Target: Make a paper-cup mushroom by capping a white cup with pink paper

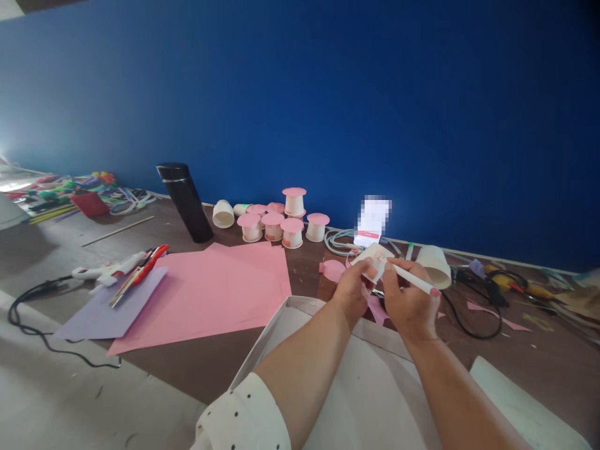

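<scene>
My left hand is closed around a small white paper cup with a faint reddish marking on its side. A white marker with a pink end is gripped in my right hand, its tip side against or very near the cup. Just left of the cup lies a pink paper disc. Pink paper scraps are under my hands. Farther back stand several paper cups topped with pink discs. Right of my hands, a plain white cup lies on its side.
A lit phone leans at the wall beside a coiled cable. Leftward are pink sheets, a lilac sheet, a red cutter, a glue gun and a black flask. A white box lies beneath my arms.
</scene>
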Tool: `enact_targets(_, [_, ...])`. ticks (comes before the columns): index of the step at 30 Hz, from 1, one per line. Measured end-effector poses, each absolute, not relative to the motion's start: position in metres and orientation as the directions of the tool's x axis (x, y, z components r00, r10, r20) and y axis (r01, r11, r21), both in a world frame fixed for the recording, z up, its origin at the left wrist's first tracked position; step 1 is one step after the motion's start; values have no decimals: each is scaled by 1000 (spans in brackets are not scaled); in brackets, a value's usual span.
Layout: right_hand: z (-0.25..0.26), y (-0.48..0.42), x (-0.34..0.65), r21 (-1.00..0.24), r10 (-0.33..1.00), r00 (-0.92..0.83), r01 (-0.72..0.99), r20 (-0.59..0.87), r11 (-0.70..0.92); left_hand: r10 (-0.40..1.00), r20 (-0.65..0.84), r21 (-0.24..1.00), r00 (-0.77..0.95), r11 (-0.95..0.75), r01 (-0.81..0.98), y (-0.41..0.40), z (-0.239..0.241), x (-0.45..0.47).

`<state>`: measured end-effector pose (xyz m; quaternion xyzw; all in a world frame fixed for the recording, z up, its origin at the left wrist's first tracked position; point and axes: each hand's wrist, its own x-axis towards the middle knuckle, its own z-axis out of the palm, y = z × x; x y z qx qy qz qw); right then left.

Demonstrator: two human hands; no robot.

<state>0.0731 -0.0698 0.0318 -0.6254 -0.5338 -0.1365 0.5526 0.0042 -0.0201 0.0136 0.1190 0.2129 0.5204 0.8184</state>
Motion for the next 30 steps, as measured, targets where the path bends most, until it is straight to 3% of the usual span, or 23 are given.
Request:
enact_targets(15, [31,-69,72,-535,509,379,820,773,203,900,-203,427,387,436,-792,-22,17,2])
enact_targets(22, [34,-72,70,-505,423,356,802,833,320,889,-269,337,371,447,-829,-17,13,1])
enact_targets(30, [19,-61,84,-811,559,612,545,559,215,881,-260,304,395,463,-833,-17,13,-1])
